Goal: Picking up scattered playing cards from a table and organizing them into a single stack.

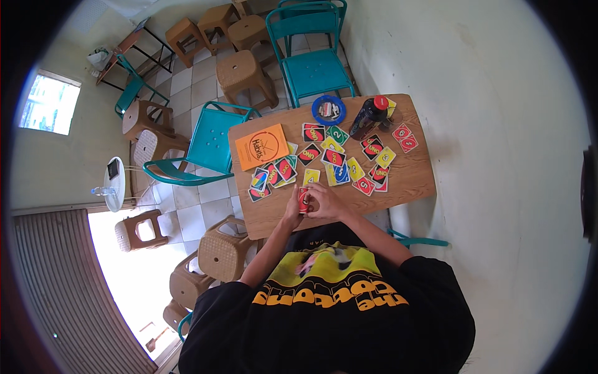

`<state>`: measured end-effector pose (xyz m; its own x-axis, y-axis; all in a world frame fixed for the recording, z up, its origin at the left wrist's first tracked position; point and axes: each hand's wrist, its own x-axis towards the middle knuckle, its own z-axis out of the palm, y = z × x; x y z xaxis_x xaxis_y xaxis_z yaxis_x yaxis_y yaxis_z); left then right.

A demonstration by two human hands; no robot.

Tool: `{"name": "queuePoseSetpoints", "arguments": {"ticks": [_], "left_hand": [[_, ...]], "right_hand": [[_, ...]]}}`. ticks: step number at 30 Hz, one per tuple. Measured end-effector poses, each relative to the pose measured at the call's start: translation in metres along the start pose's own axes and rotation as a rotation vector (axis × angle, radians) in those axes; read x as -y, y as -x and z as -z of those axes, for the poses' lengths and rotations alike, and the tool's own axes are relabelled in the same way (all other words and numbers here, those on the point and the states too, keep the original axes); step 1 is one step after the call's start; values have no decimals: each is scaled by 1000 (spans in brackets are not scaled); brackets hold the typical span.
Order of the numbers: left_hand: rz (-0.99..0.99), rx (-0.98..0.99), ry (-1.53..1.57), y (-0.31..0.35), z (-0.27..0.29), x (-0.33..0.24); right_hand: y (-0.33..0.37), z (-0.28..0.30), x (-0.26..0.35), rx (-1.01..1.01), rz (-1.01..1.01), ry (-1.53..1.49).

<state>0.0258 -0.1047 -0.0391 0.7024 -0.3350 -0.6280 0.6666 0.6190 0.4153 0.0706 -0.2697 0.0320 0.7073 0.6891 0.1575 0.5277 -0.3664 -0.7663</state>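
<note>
Near the front edge of the wooden table, my left hand (293,209) and my right hand (325,203) are together around red playing cards (303,201). The top card faces up; how many lie beneath it I cannot tell. Left fingers run along the left side of the cards, while the right fingers curl over their right side. Just beyond my hands lies a yellow card (311,178). Loose cards are scattered over the tabletop, some overlapping, such as a blue card (339,174), a green card (337,134) and a red card (363,186).
An orange book (261,147) lies on the left of the table (280,218). Toward the back stand a blue ashtray (329,110) with small items inside and a black bottle (369,117) with a red cap. Teal chairs (215,142) and brown stools (223,255) surround the left side; a wall (486,156) rises right.
</note>
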Motion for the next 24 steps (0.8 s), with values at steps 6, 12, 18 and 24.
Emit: {"name": "queuePoseSetpoints", "arguments": {"ticks": [6, 12, 18, 24], "left_hand": [[-2, -129, -10, -3, -14, 1], [56, -252, -133, 0, 1, 1], [71, -303, -194, 6, 16, -2], [63, -276, -166, 13, 26, -3]], "right_hand": [[3, -10, -12, 55, -46, 8], [0, -32, -52, -23, -211, 203], [-21, -31, -81, 55, -262, 382], [-33, -39, -82, 99, -275, 465]]}}
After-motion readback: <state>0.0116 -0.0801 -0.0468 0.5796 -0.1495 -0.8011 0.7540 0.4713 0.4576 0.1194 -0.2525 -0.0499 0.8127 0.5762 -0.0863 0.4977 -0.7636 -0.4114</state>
